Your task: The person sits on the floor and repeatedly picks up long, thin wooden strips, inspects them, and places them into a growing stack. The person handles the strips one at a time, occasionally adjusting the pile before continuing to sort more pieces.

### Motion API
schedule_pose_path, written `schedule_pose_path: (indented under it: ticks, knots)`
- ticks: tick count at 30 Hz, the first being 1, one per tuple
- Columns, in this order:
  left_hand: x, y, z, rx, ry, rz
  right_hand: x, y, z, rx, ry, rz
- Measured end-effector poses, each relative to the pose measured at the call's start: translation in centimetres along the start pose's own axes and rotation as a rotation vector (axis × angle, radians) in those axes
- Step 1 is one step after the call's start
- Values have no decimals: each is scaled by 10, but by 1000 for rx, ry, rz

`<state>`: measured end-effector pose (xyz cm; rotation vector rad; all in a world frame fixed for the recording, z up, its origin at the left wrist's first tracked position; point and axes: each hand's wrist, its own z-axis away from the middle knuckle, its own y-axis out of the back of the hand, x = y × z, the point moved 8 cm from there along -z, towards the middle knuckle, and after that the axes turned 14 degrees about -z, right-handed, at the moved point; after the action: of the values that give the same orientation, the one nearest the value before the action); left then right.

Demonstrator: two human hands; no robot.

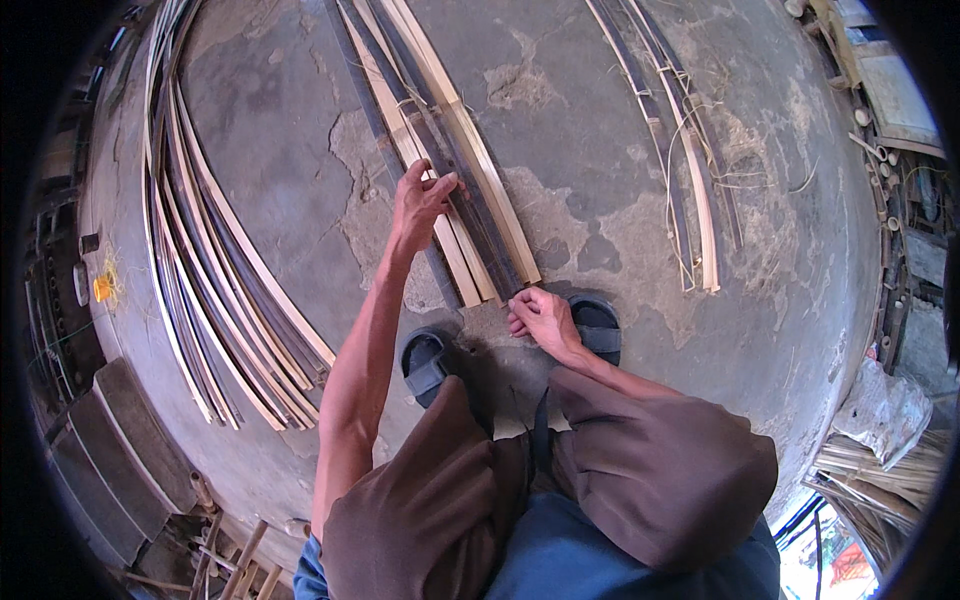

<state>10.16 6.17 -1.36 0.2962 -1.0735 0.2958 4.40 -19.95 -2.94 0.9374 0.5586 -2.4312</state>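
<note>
Person crouched on a cracked concrete floor (600, 130), knees in brown trousers (660, 470) at the bottom of view, dark sandals (600, 325) just ahead of them.

Left hand (420, 200): arm stretched out toward 12 o'clock, palm down, fingers spread and lying flat across the middle bundle of bamboo strips (455, 150). Pressing on them, not wrapped around any; the fingertips reach over onto the darker strips of the set.

Right hand (540, 315): drawn in close to the feet, at the near end of the same bundle, about 5 o'clock from the left hand. Fingers curled together at the strip ends; whether they actually pinch one strip I cannot tell, as the knuckles hide the tips.

The middle bundle runs from the feet away toward 12 o'clock, pale and dark strips side by side, touching one another.

At 9 o'clock, well apart, a larger fan of long curved strips (215, 270) lies on the floor. At 2 o'clock, a thinner set of strips (685, 170) with loose fibres trailing off it. At 4 o'clock, by the edge, a heap of pale shavings and offcuts (880, 470).
</note>
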Motion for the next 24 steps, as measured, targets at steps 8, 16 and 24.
schedule_pose_path:
  ticks: [8, 16, 24]
  knots:
    - [2, 3, 4, 3, 34, -50, 2, -2, -3, -13, 50, 39]
    - [-1, 7, 12, 37, 6, 153, -85, -12, 0, 57, 604, 475]
    - [41, -9, 14, -111, -4, 143, -122, -22, -1, -69, 352, 147]
